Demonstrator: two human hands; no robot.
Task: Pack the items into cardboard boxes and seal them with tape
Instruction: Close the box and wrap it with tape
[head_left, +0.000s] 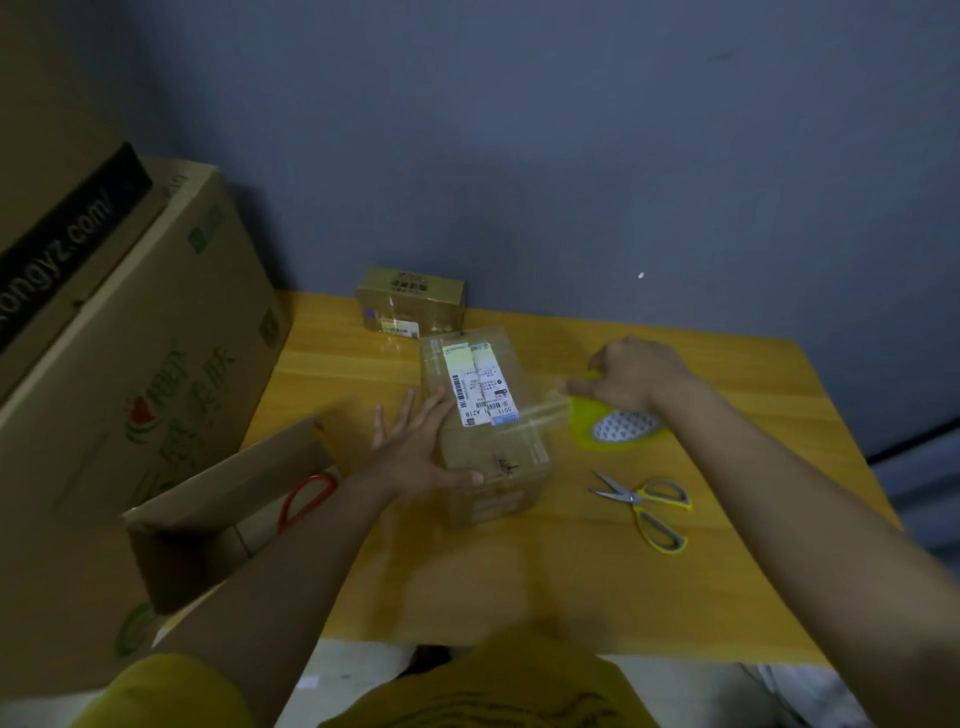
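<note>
A small closed cardboard box (498, 452) with white shipping labels lies in the middle of the wooden table (571, 571). My left hand (421, 447) presses flat against the box's left side, fingers straight, thumb on its top. My right hand (634, 374) grips a yellow-green roll of clear tape (618, 428) just right of the box. A strip of clear tape stretches from the roll across the box's top. A second small taped box (410, 301) stands at the table's back edge against the wall.
Scissors with yellow and grey handles (647, 506) lie open on the table right of the box. A large printed cardboard carton (130, 374) stands at the left. In front of it an open box (223, 514) holds something with a red handle (306, 499).
</note>
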